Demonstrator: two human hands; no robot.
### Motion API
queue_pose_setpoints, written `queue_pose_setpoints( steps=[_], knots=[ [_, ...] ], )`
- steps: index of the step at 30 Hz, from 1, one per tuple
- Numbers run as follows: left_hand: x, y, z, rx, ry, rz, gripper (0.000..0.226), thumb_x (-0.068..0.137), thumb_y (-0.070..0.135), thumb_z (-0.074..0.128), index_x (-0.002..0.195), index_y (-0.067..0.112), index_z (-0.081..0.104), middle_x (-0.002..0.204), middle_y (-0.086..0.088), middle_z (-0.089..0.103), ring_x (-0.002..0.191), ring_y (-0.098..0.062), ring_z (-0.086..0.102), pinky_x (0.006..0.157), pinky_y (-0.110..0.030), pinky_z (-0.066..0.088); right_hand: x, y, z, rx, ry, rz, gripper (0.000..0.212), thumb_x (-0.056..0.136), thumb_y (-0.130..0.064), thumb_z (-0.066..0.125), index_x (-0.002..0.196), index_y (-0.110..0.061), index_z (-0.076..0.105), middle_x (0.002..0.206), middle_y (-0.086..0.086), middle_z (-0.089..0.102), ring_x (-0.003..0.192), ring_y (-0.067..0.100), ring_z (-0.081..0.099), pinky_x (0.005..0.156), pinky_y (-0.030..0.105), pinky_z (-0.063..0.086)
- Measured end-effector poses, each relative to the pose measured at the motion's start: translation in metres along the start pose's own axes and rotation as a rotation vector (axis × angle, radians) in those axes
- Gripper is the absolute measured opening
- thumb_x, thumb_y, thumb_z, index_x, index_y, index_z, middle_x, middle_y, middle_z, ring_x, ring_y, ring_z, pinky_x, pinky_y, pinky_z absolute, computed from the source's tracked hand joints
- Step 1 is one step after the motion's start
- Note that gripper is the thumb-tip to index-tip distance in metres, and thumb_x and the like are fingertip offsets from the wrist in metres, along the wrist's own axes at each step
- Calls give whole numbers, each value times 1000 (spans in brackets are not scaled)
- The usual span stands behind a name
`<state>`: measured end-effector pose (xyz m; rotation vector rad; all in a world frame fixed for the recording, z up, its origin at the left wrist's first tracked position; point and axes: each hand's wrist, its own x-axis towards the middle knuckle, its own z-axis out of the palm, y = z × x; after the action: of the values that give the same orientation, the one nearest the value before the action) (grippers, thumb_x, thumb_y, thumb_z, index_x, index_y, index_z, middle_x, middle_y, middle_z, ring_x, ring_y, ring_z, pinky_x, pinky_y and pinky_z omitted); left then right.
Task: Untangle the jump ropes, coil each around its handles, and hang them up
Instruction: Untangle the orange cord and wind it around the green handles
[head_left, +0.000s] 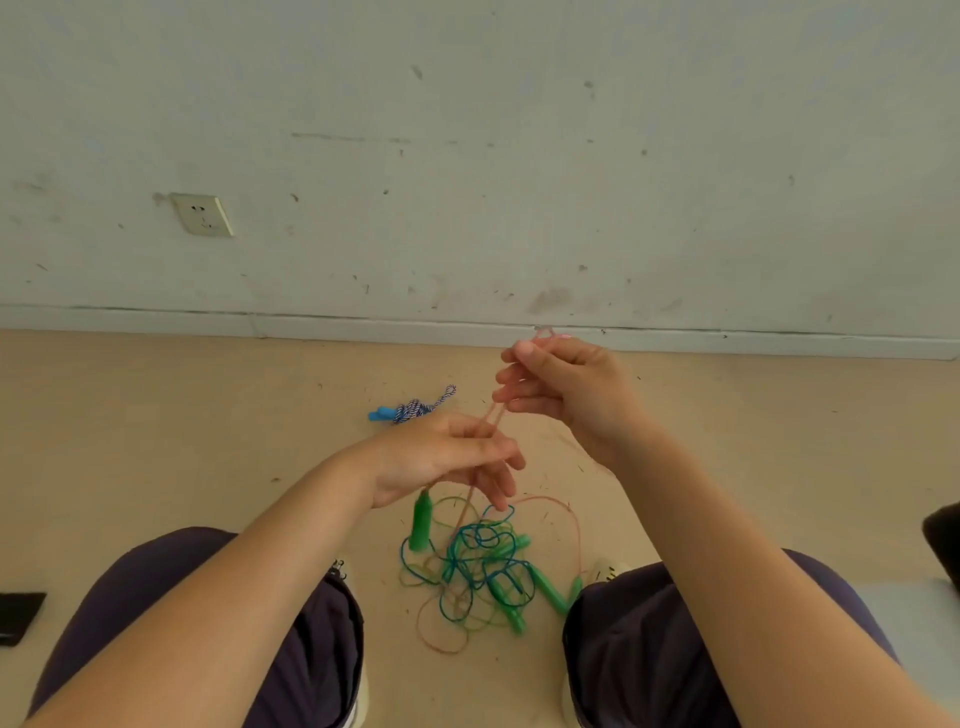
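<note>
Both hands, left hand (447, 457) and right hand (561, 384), pinch the pink rope (492, 415); pulling hard could tighten the tangled pile (478, 566) below.

Pale grey-white wall (519, 130) fills the upper half — scuffed, dotted with dark marks and chips, heaviest low down near 1 o'clock. White wall socket (201, 214) at 10 o'clock, tilted a little. Light baseboard (156, 322) runs along the wall's foot, thin dark crack line above it. Beige floor (156, 415) below — dusty, small bits of debris scattered. Flat black object (18, 617) on the floor at 8 o'clock. Soft, even light.
</note>
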<state>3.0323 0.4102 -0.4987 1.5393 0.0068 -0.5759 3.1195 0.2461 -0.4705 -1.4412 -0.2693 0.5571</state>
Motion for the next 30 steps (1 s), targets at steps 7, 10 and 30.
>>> queue_pose_setpoints(
  steps=[7,10,30],
  knots=[
    [-10,-1,-15,180,156,-34,25,103,23,50,93,9,68,74,-7,70,75,-21,69,82,-37,52,3,-5,-23,16,315,-76,18,96,-19,62,90,-4,70,77,11,71,71,25,71,64,29,59],
    [-13,-2,-15,82,205,-22,27,102,25,49,86,10,66,66,-7,64,62,-23,64,64,-31,50,5,-3,-31,39,370,4,24,99,-26,58,92,-5,66,79,13,70,71,25,71,63,31,58],
    [-11,-1,-11,-65,162,-4,28,105,20,44,103,2,65,68,-4,52,51,-13,40,46,-22,32,-10,16,9,-374,-128,41,7,86,-16,74,92,-15,70,89,12,70,77,14,63,69,31,52]
  ],
)
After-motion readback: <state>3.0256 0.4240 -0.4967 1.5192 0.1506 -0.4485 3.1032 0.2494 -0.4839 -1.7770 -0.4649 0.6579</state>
